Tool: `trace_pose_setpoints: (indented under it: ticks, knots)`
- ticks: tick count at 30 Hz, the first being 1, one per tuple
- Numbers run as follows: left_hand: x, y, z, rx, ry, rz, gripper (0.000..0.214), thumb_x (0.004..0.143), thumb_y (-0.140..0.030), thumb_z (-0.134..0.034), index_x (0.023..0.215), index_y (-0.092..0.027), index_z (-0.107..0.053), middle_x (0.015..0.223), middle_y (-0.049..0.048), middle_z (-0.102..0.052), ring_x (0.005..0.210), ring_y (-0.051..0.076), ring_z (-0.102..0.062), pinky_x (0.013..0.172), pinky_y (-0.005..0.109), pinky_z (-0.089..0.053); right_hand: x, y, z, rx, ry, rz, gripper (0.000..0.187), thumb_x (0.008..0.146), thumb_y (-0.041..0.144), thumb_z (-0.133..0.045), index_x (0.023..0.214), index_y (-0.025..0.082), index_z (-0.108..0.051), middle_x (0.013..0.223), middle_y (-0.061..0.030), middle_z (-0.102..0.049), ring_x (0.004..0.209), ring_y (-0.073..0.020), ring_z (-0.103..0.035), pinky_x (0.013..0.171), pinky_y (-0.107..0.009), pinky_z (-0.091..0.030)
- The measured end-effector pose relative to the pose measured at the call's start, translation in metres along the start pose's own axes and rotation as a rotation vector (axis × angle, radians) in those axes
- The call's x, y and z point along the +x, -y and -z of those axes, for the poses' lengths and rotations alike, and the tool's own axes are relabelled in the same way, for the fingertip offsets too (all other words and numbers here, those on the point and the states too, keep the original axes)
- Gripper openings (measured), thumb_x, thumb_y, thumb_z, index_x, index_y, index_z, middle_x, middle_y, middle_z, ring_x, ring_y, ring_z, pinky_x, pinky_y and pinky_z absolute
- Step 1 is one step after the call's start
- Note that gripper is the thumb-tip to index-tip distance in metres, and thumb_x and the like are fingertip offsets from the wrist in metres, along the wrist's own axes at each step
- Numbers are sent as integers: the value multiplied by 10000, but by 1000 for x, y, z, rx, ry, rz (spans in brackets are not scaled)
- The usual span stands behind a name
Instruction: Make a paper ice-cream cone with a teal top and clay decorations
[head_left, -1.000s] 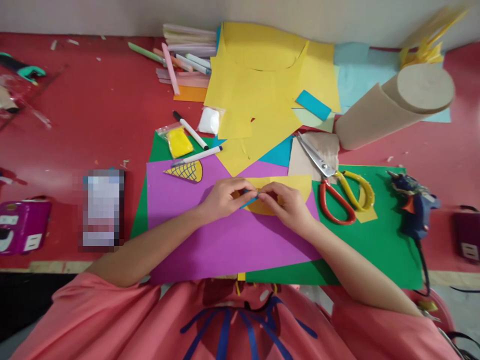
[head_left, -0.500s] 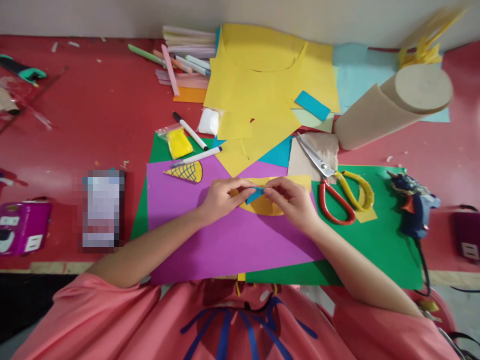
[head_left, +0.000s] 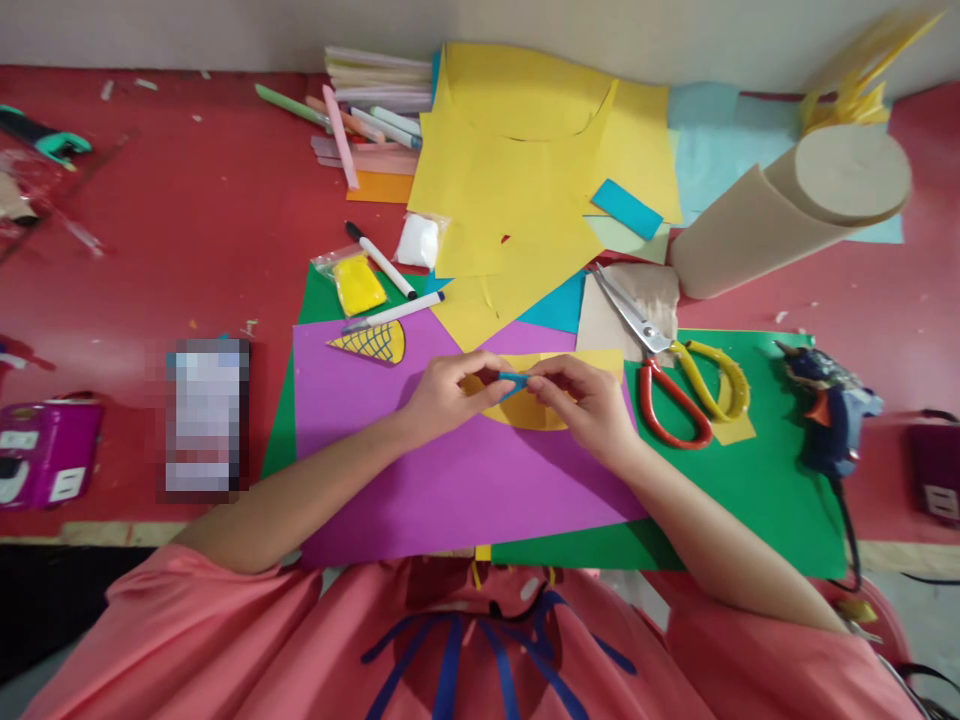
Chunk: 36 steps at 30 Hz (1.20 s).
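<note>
Wall (head_left: 225,30) edges red table (head_left: 202,200) beyond the held blue piece (head_left: 513,382).

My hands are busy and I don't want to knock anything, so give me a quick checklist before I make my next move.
1. Blue piece held from both sides: ok, pinched between the left hand and right hand.
2. Yellow piece fully visible: not ok, the hands cover part of it.
3. Scissors apart from the hands: ok, lying beyond the right hand.
4. Patterned cone apart from the hands: ok, on the purple sheet.
5. Glue gun cool: cannot tell.
</note>
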<state>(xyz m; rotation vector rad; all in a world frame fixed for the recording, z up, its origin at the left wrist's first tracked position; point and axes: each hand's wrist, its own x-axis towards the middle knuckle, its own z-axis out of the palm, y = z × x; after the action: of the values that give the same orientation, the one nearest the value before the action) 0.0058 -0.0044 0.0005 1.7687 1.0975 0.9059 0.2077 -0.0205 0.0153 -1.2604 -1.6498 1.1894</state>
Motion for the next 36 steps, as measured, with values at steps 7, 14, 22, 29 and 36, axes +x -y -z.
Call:
trace_pose_setpoints:
  ticks: [7, 14, 22, 29, 36]
  knots:
    - [-1, -4, 1, 52, 35, -117, 227, 904, -386, -626, 842, -194, -731, 780, 15, -772, 650, 101, -684, 618, 199, -518, 1, 4, 2, 76, 69, -28, 159, 900, 253, -573, 762, 182, -606, 687, 9, -616, 609, -100, -526, 577, -243, -403]
    - [-1, -1, 1, 72, 49, -83, 231, 899, -380, -626, 813, -183, -712, 693, -10, -735, 536, 66, -609, 500, 166, -433, 6, -1, 3, 240, -128, -109, 185, 898, 314, -592, 748, 206, -582, 626, 31, -570, 562, -105, -520, 566, -254, -426]
    - [0, 1, -1, 116, 69, -92, 238, 892, -391, -635, 805, -189, -725, 731, 0, -751, 593, 77, -634, 543, 170, -439, 0, -1, -3, -184, -20, 313, 117, 939, 250, -590, 848, 219, -656, 814, -45, -677, 795, -178, -624, 746, -331, -497]
    - [-1, 0, 0, 62, 64, -48, 178, 886, -341, -631, 807, -187, -675, 700, -29, -704, 592, 67, -605, 559, 163, -446, 6, -3, 1, 6, 18, -9, 283, 1015, 349, -390, 771, 221, -453, 680, 20, -507, 617, -121, -492, 616, -267, -426]
    - [-3, -1, 1, -105, 3, 142, 297, 926, -447, -556, 812, -190, -651, 657, -32, -630, 573, 78, -574, 543, 188, -463, 12, -3, 23, -217, -92, 79, 351, 968, 410, -521, 685, 204, -546, 675, -12, -583, 573, -123, -500, 567, -277, -387]
